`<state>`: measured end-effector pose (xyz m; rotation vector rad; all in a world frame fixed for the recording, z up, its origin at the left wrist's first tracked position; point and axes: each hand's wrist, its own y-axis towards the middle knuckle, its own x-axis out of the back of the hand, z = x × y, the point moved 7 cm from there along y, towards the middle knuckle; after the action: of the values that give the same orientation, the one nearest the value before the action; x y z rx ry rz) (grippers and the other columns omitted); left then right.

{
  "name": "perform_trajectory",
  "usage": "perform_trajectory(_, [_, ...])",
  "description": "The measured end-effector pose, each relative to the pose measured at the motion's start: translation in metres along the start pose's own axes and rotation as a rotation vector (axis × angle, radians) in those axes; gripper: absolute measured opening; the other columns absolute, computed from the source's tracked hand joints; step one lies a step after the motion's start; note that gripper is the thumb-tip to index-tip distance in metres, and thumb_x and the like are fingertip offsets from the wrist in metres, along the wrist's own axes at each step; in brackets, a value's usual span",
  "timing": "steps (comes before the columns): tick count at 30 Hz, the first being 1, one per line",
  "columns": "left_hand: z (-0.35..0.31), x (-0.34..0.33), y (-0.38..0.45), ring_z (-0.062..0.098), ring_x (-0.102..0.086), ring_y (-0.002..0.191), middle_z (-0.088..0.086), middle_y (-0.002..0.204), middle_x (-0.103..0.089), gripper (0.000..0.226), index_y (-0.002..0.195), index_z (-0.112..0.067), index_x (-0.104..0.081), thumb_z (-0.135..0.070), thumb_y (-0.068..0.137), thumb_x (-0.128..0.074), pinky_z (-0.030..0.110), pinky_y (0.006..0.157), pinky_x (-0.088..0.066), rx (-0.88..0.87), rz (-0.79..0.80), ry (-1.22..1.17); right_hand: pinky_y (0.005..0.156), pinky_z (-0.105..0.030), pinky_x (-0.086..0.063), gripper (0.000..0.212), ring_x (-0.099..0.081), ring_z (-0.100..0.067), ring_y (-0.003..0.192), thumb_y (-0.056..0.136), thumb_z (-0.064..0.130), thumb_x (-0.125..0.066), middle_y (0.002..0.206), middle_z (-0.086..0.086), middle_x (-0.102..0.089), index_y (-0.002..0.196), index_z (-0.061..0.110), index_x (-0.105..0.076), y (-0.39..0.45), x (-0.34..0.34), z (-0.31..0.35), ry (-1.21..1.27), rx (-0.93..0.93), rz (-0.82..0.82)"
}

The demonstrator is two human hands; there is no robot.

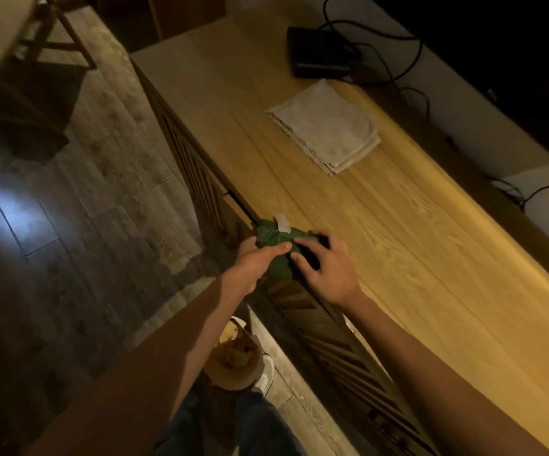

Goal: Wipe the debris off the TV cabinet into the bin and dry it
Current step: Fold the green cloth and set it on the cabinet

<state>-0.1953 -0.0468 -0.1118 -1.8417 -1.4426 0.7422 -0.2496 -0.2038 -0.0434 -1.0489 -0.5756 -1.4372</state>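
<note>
**Cleaning kit at the TV cabinet front edge: handling notes**

1. Bin (233, 363). On the floor below the cabinet front, between the person's forearms in the head view, beside a shoe. Holds yellowish crumpled matter; what it is cannot be made out. Probably light and easy to nudge, so debris should be dropped straight down into it.

2. Left hand (253, 261). At the cabinet's front edge, fingers curled over the near side of the green cloth, index finger laid across its top.

3. Green cloth (274, 248). Bunched at the front lip of the cabinet, part hanging over the edge, a pale tag sticking up from its far side. Soft, limp and light; no stiffness of its own, so it folds round whatever it gathers. Best gripped as a bundle from both sides, with the folds kept closed so that caught debris does not spill. Whether it is damp cannot be told.

4. Right hand (324, 268). Resting on the bench top, fingers bent onto the cloth's right side. The two hands are close together, clamped on the same cloth from opposite sides.

5. TV cabinet (414, 258). Wood-grain bench top, slatted front. Hard, smooth and flat; a cloth should slide easily along it.

6. Grey cloth (327, 126). Folded square, lying flat farther along the bench, well apart from the hands. Soft and light, likely the drying cloth; take it by a folded edge.

7. Black box (319, 52). At the far end, with cables attached.
</note>
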Motion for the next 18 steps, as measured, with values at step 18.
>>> perform_trajectory(18, [-0.124,-0.025,-0.012,0.016,-0.060,0.120,-0.002,0.124,-0.067,0.049,0.125,-0.017,-0.063,-0.016,0.081,-0.084,0.029,0.094,-0.054,-0.440,0.213,0.477,0.077,-0.041,-0.050,0.018,-0.060,-0.021,0.090,0.093,0.014,-0.073,0.103,-0.013,-0.068,0.104,0.007,-0.061,0.007,0.069,-0.035,0.681,-0.412,-0.134])
